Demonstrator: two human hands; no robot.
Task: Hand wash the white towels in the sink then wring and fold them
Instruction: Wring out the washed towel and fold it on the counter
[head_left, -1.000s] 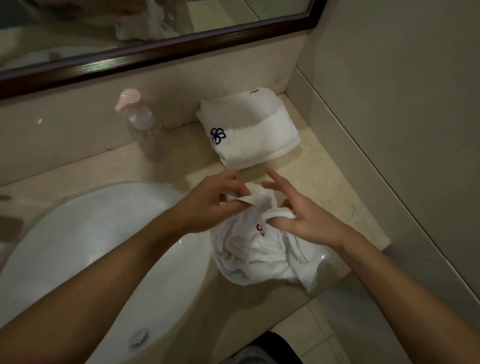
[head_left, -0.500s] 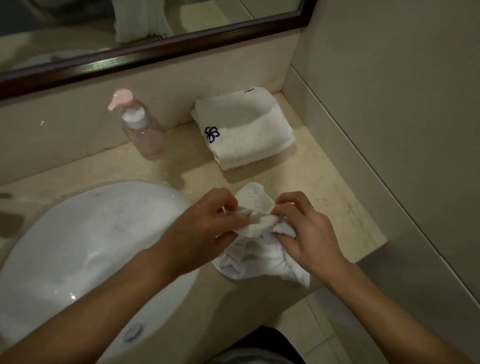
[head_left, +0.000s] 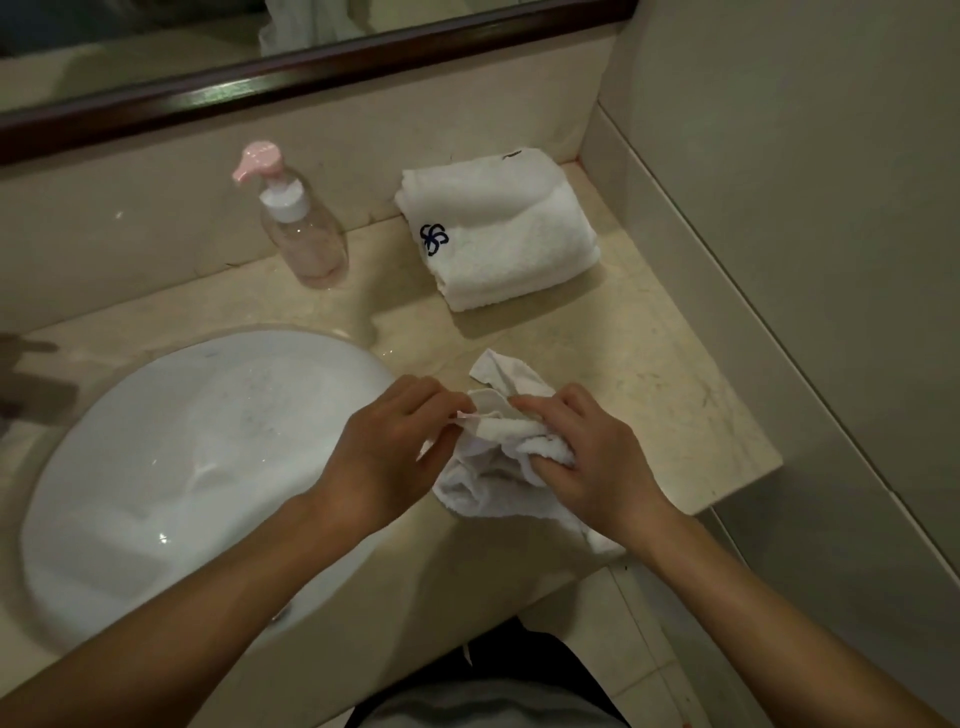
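Both hands now pinch the crumpled white terry towel (head_left: 498, 467) at centre frame on the beige marble bench (head_left: 649, 364); a second ago the fingers were spread. Left hand (head_left: 395, 447) and right hand (head_left: 587, 457) sit close together on its top edge. Likely finding corners to fold. A folded white towel with blue logo (head_left: 498, 228) sits upper centre; the white oval sink (head_left: 182, 467) lies lower left.

- The left hand (head_left: 384, 447) is held knuckles up, fingers curled, thumb and fingertips pinched on cloth.
- The right hand (head_left: 587, 457) is set just beside it, fingers curled round cloth.
- Both forearms are bare.
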